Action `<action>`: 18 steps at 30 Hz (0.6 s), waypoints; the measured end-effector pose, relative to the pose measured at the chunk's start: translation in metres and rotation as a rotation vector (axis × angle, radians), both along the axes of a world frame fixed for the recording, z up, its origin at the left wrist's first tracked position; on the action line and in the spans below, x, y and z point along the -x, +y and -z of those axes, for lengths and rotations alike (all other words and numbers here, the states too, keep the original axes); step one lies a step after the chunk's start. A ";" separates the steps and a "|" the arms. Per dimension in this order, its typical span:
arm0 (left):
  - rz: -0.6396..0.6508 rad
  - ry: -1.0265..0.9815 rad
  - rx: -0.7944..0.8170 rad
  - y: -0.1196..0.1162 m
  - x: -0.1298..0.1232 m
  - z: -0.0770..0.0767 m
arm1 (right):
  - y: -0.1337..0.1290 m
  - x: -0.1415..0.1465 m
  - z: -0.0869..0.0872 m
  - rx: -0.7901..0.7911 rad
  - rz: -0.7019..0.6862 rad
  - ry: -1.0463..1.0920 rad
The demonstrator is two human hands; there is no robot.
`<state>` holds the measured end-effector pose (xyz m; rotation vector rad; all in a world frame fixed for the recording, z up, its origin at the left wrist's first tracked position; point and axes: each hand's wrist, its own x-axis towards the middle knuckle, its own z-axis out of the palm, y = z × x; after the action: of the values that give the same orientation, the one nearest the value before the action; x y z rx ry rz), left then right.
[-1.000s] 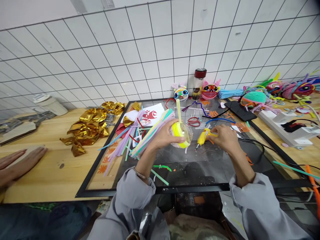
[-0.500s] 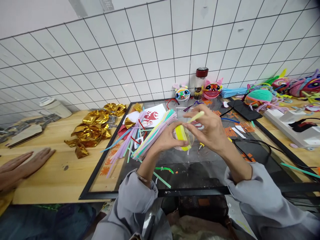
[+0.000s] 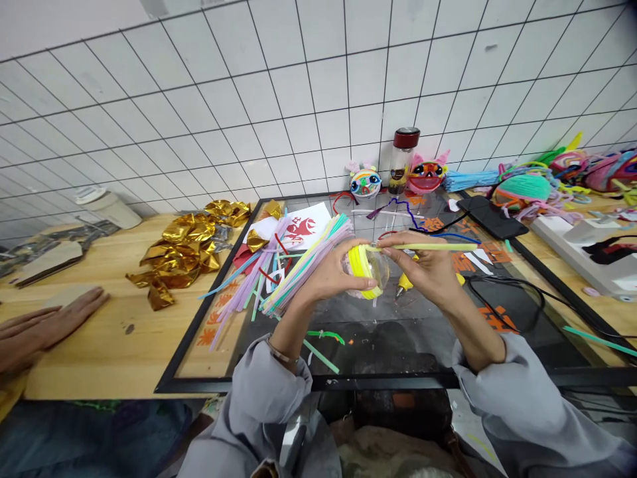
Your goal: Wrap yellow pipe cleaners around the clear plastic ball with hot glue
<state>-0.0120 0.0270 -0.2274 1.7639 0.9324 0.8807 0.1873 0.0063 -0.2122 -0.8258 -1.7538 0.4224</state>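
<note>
My left hand [image 3: 328, 273] is closed round a clear ball [image 3: 381, 271], its thumb pressed on the near side. Yellow pipe cleaners [image 3: 359, 262] wrap the ball's left part in side-by-side bands. In my right hand [image 3: 428, 273] a pale yellow pipe cleaner [image 3: 450, 247] is pinched between thumb and fingers. That strand runs from the ball's top out to the right, nearly level. Below the right hand lies a yellow glue gun [image 3: 405, 284], partly hidden by it. A bundle of pastel pipe cleaners [image 3: 303, 269] lies just left of my left hand.
A black-framed glass sheet [image 3: 199, 387] covers the table. Gold foil [image 3: 182, 239] lies at left, near another person's hand [image 3: 74, 315]. At the back stand a bottle [image 3: 399, 166] and decorated heads [image 3: 365, 182]. A phone [image 3: 490, 216], power strip [image 3: 582, 255] and black cables [image 3: 527, 285] are at right.
My right hand has lowered and turned, so the pale yellow pipe cleaner now stretches out level to the right. The yellow bands on the ball face me more. The view has shifted slightly.
</note>
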 end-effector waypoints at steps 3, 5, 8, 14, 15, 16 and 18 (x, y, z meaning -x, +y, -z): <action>-0.011 0.005 0.018 0.000 0.000 0.001 | 0.000 0.001 0.004 0.013 -0.002 0.005; -0.021 0.006 0.030 0.001 0.000 0.002 | -0.001 0.001 0.005 0.009 0.004 -0.002; -0.014 0.013 0.034 0.000 0.000 0.001 | -0.002 0.000 0.007 -0.008 0.000 -0.003; -0.009 0.016 0.022 -0.001 -0.001 0.001 | -0.003 0.000 0.008 0.000 -0.046 -0.032; -0.008 0.018 0.022 -0.001 -0.001 0.001 | -0.004 0.000 0.007 0.002 -0.049 -0.041; -0.004 0.020 0.024 -0.001 -0.001 0.001 | -0.004 0.000 0.007 0.004 -0.050 -0.047; 0.008 0.031 0.030 -0.002 -0.001 0.000 | -0.004 0.000 0.007 0.005 -0.049 -0.054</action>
<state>-0.0109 0.0252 -0.2272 1.7585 0.9533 0.8321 0.1877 0.0021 -0.2188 -0.8056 -1.8270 0.4402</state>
